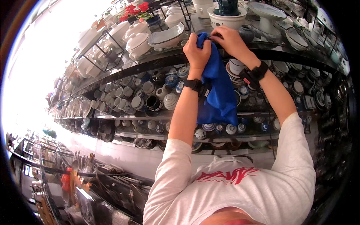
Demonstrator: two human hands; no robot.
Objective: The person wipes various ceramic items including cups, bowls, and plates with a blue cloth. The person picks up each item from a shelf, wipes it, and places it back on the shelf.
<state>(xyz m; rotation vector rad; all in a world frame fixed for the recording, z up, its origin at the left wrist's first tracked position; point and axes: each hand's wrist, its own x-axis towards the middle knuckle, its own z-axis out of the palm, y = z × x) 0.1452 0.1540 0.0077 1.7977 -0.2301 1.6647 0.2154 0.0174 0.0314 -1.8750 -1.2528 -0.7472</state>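
A blue cloth [220,84] hangs in front of the shelves, its top bunched in my left hand [198,50]. My right hand [229,40] is close to the cloth's top, its thumb and fingers pinched on a small dark thing, too small to name. Behind the hands, on the top shelf, a white pot with round holes [225,21] holds a dark green vessel. A small dark grey jar [246,33] stands beside my right hand. Left of my left hand are a rectangular ceramic dish [166,36] and a white lidded tureen [137,43].
Lower shelves hold many cups, a black pot [153,103], a white lidded jar [170,101] and stacked dishes [234,76]. The black shelf edge [135,67] runs before me. A footed ceramic stand [265,22] is at upper right. Racks with utensils [84,160] stand at lower left.
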